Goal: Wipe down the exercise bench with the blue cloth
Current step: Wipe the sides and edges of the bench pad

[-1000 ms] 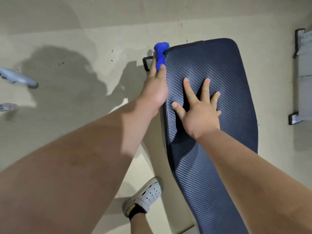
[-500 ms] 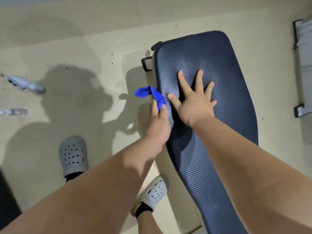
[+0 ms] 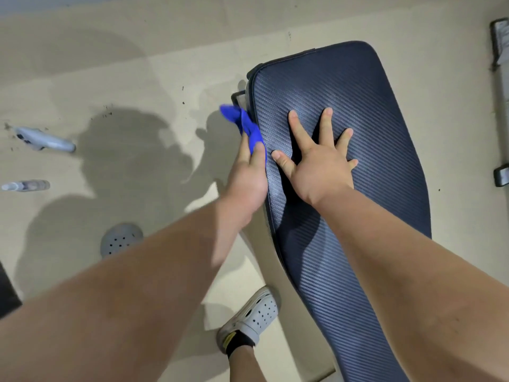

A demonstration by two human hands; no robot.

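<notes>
The exercise bench [image 3: 366, 111] is a long dark blue pad with a woven texture, running from the upper middle to the lower right. My left hand [image 3: 249, 175] grips the blue cloth [image 3: 245, 125] and holds it against the pad's left side edge, with a loose end of the cloth sticking out to the upper left. My right hand [image 3: 316, 158] lies flat on top of the pad with its fingers spread, just right of the left hand.
A spray bottle [image 3: 44, 139] and a small clear bottle [image 3: 26, 186] lie on the beige floor at the left. My feet in grey perforated clogs [image 3: 256, 315] stand left of the bench. Grey metal frame parts [image 3: 501, 106] line the right edge.
My left hand drew the cloth back along the bench's left edge from the far corner, then slid it a little forward again. My right hand stayed flat on the pad.
</notes>
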